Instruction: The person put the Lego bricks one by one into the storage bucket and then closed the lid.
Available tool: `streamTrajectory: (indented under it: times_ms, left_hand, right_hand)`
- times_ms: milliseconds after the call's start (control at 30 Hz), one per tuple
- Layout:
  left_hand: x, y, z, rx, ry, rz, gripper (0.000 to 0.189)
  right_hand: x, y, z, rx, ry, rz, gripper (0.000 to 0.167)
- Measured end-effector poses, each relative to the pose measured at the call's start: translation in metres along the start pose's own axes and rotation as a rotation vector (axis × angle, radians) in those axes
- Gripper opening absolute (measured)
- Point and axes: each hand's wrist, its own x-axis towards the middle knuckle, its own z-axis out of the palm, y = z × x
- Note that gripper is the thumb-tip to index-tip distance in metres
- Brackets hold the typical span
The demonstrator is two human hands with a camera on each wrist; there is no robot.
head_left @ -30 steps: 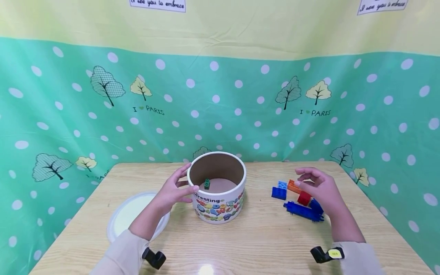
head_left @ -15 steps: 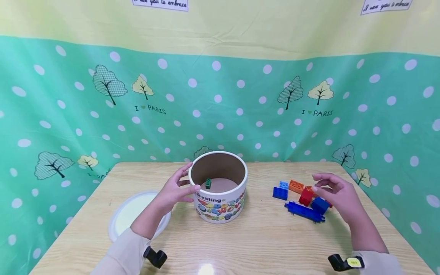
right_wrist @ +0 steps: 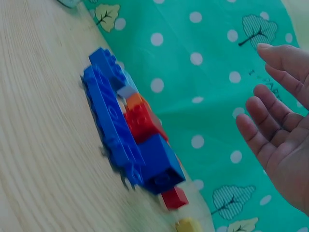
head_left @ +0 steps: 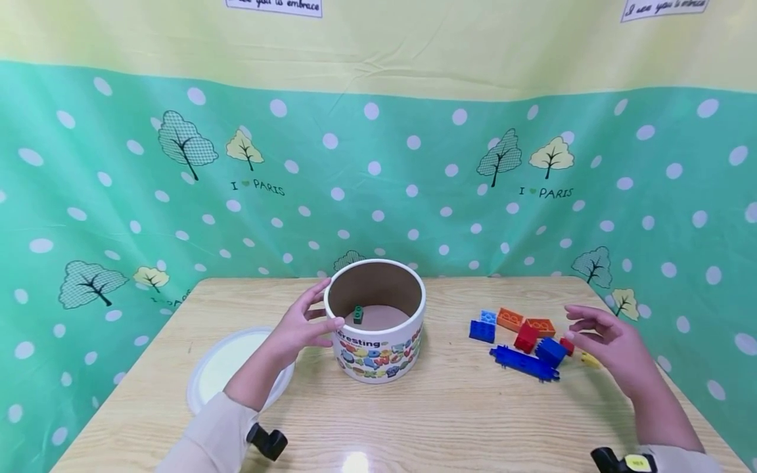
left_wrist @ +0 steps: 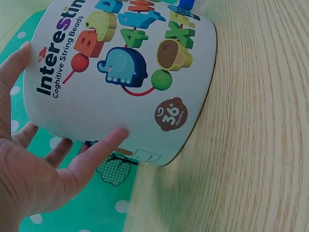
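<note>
My left hand (head_left: 301, 328) rests against the left side of a round white tub (head_left: 378, 371), thumb on its printed front and the other fingers spread along its wall. Up close in the left wrist view, the straight thumb and fingers touch the tub (left_wrist: 130, 106). Inside the tub lies a small green brick (head_left: 357, 315). My right hand (head_left: 609, 341) hovers beside the loose building bricks with nothing in it, its fingers loosely bent. Nearest to it are a small red brick (head_left: 567, 346), a blue block (head_left: 551, 353) and a yellow piece (head_left: 589, 359).
A round white lid (head_left: 219, 368) lies left of the tub, partly behind the left forearm. Among the bricks are a long blue base (head_left: 523, 364), a red block (head_left: 526, 337), orange bricks (head_left: 510, 318) and blue bricks (head_left: 481, 331). A polka-dot curtain (head_left: 378, 184) hangs behind the table.
My right hand has moved right and slightly toward me, off the bricks, uncovering the orange, small red and yellow pieces. The left hand stays on the tub.
</note>
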Motion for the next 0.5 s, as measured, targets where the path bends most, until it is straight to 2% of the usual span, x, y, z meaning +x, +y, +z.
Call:
streamTrajectory:
  times_ms: [267, 500]
  left_hand:
    - [-0.001, 0.000, 0.001, -0.005, -0.001, -0.002, 0.089]
    - [0.000, -0.001, 0.000, -0.005, -0.003, 0.008, 0.087]
  right_hand:
    - [-0.004, 0.018, -0.017, -0.041, 0.020, 0.002, 0.041]
    - [-0.008, 0.034, -0.030, -0.033, 0.029, 0.023, 0.043]
